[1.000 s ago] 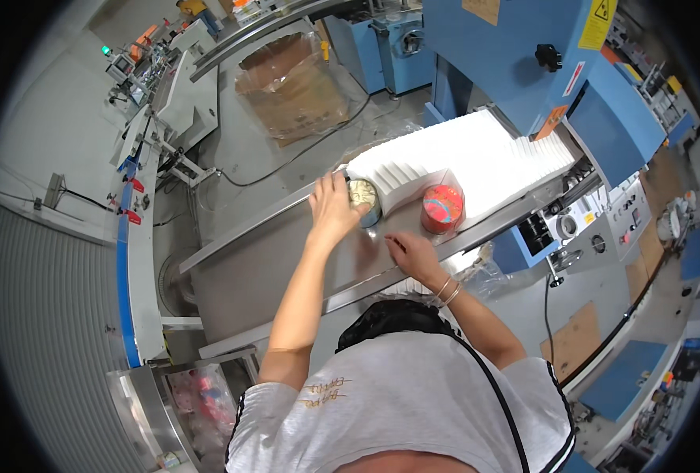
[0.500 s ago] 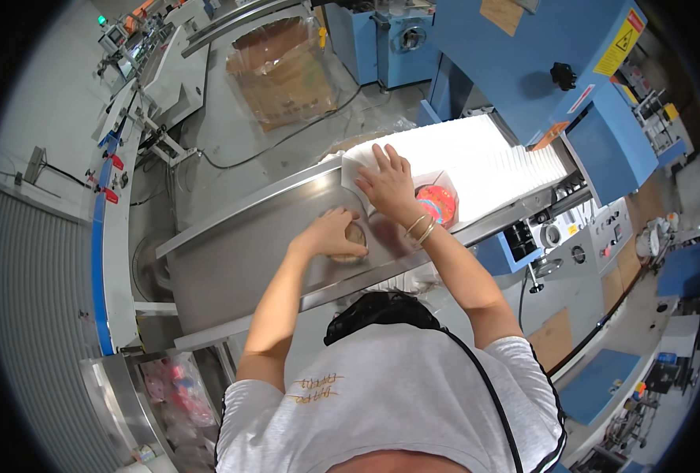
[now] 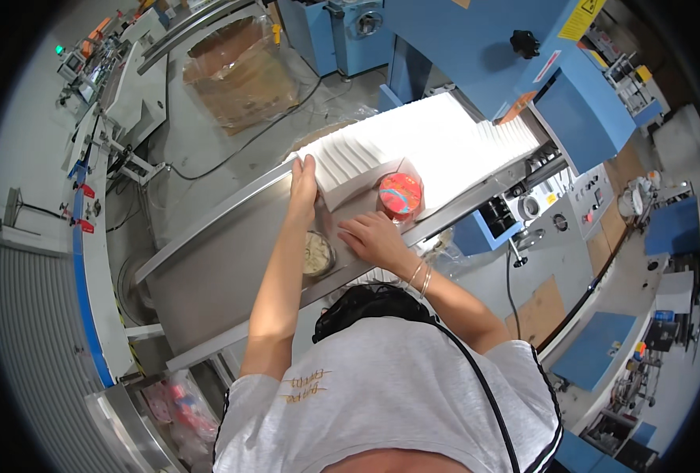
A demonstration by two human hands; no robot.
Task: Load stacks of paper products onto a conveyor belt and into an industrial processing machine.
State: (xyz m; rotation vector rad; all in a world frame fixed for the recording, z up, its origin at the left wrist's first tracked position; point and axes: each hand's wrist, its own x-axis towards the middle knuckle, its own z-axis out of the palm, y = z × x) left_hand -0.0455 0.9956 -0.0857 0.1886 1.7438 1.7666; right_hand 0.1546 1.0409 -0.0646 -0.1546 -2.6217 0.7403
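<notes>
My left hand (image 3: 304, 191) has its fingers stretched up along the end of a row of white ribbed pieces (image 3: 350, 154), touching its far left corner. My right hand (image 3: 376, 240) is held low over the metal surface, its fingers loosely bent and apart, with nothing visible in them. Just beyond its fingertips is a round pink-red piece with blue marks (image 3: 400, 194), beside a white upright flap at the row's near end. Between my forearms a round tub with pale contents (image 3: 317, 254) rests on the metal trough (image 3: 224, 248).
The trough's raised metal rim (image 3: 208, 221) runs along its far side. A blue machine (image 3: 476, 55) stands at the far right end of the row. On the floor beyond are a large carton lined with clear plastic (image 3: 243, 83) and a black cable (image 3: 247, 150).
My left hand has let go of the round tub and moved up to the white row's end. My right hand has come off the row, down toward me. The whole view has shifted.
</notes>
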